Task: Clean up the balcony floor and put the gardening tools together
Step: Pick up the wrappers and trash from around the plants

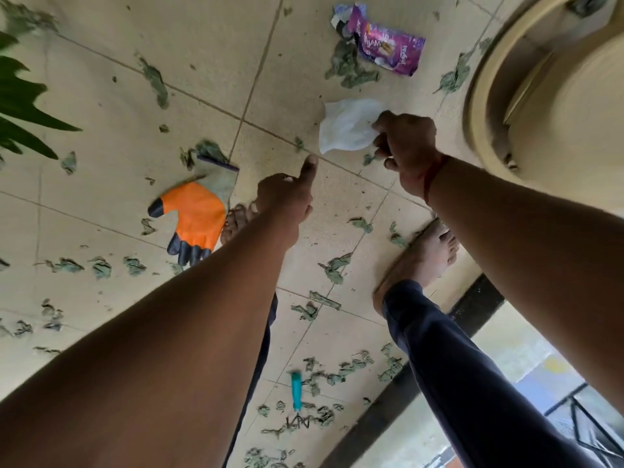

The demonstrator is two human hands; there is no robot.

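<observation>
The right hand (403, 143) pinches the white scrap (347, 130) down at the tiles (101, 106). The left hand (287, 197) curls its fingers, thumb out, holding nothing I can see. One step back could put a bare foot (425, 255) on the teal rake (296, 393) behind.

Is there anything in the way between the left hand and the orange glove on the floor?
Nothing visible blocks it. The left hand hangs close to the orange glove, with only the person's toes beside the glove's edge. The right hand grips a white bag, well clear.
</observation>
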